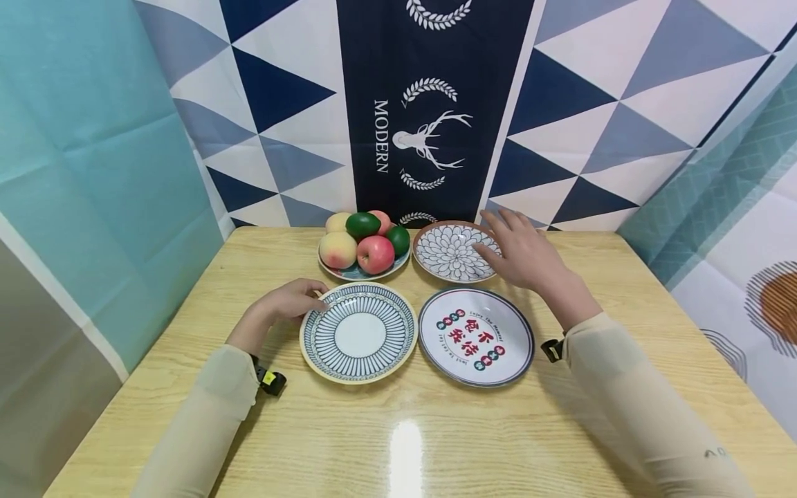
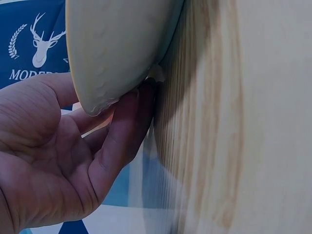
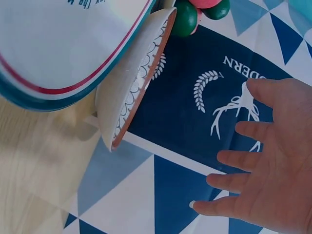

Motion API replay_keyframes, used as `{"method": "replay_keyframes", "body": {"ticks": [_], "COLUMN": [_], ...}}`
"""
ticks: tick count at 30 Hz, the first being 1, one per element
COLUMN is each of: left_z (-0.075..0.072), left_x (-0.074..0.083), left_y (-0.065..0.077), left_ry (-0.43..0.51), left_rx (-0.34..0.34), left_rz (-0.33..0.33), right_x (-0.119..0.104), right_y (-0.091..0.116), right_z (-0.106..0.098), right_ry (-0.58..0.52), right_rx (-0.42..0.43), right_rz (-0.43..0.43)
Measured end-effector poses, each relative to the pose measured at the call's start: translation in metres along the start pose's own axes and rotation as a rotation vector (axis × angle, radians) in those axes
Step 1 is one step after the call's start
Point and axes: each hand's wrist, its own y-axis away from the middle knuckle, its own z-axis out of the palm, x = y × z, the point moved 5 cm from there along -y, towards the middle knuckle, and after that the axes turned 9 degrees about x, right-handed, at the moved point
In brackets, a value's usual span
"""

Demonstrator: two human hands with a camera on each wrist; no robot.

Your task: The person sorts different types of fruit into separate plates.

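My left hand (image 1: 288,299) grips the left rim of a round plate with dark radiating stripes (image 1: 360,335). In the left wrist view the thumb of the left hand (image 2: 53,161) goes over the rim and the fingers reach under the plate's pale underside (image 2: 117,48). My right hand (image 1: 523,252) hovers at the right side of a brown-rimmed plate with a flower pattern (image 1: 451,252). In the right wrist view the fingers of the right hand (image 3: 273,165) are spread, straight and apart from that plate (image 3: 112,97).
A white plate with red characters and a dark rim (image 1: 448,360) lies right of the striped plate. Behind, a plate (image 1: 364,278) holds several fruits, including a red apple (image 1: 376,254) and peaches (image 1: 338,250). A patterned cloth (image 1: 299,104) hangs behind the wooden table (image 1: 349,443).
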Motion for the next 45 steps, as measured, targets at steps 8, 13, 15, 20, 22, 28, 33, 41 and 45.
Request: {"method": "replay_keyframes", "body": {"ticks": [8, 13, 15, 20, 22, 28, 33, 41, 45], "left_z": [0.002, 0.002, 0.002, 0.001, 0.001, 0.001, 0.001, 0.002, 0.001], "left_x": [0.001, 0.002, 0.002, 0.001, 0.000, -0.001, 0.000, -0.001, -0.001], "left_y": [-0.003, -0.003, -0.003, -0.002, -0.002, -0.002, -0.002, -0.003, -0.002], "left_ry": [-0.006, 0.000, 0.002, -0.003, -0.002, 0.006, 0.004, 0.007, 0.007], "left_rx": [-0.001, 0.003, 0.000, 0.001, 0.003, 0.003, 0.008, 0.007, 0.015], "left_rz": [0.008, 0.014, 0.023, 0.035, 0.035, 0.026, 0.032, 0.045, 0.035], "right_x": [-0.005, -0.015, -0.020, -0.037, -0.043, -0.063, -0.077, -0.091, -0.098], "right_y": [-0.010, -0.019, -0.022, -0.031, -0.034, -0.040, -0.046, -0.053, -0.058], "right_z": [0.003, 0.006, 0.007, 0.009, 0.011, 0.019, 0.025, 0.032, 0.034], "right_ry": [0.007, 0.010, 0.011, -0.001, -0.002, 0.011, 0.013, 0.018, 0.026], "right_rx": [-0.038, -0.057, -0.062, -0.065, -0.063, -0.051, -0.040, -0.042, -0.047], "right_rz": [0.002, -0.008, -0.019, -0.056, -0.071, -0.119, -0.156, -0.172, -0.186]}}
